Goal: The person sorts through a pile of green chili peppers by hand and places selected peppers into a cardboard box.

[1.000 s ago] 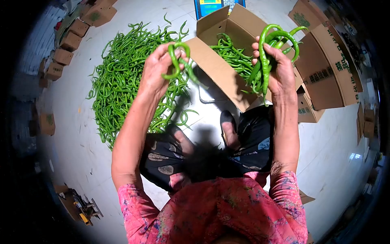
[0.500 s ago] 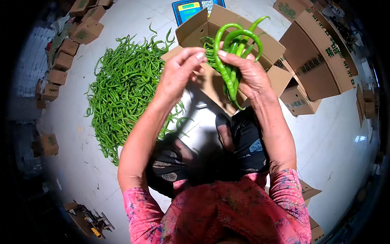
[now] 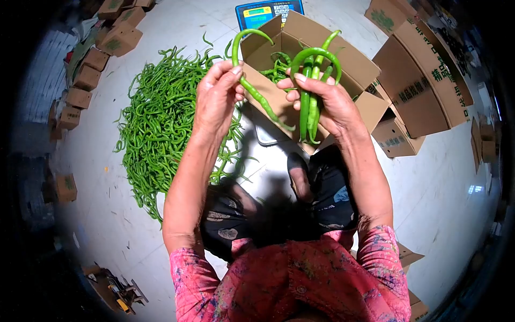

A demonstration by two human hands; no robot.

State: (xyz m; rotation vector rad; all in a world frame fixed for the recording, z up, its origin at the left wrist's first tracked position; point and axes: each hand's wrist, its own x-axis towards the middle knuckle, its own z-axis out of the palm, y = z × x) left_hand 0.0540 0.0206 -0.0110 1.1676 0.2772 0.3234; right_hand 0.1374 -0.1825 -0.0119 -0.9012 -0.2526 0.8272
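My left hand [image 3: 219, 99] pinches one long curved green chili pepper [image 3: 257, 96] near its middle, its upper end bent over to the right. In my right hand [image 3: 330, 102] several green chili peppers [image 3: 313, 110] are bunched together, one of them curling over the top. Both hands are above the near side of an open cardboard box [image 3: 308, 40]. More green peppers [image 3: 278, 67] lie inside the box, partly hidden by my hands. Left of my left arm, a large heap of green chili peppers [image 3: 161, 118] spreads over the floor.
A blue scale display with keys [image 3: 268, 15] stands behind the box. Large printed cartons [image 3: 410, 80] stand at the right, with a smaller box [image 3: 396, 137] beneath. Small cartons [image 3: 91, 59] line the left side. My feet and knees are below the box.
My left hand has drawn one curved pepper out of the bunch and moved left with it. The right hand keeps the other peppers. The view has shifted slightly.
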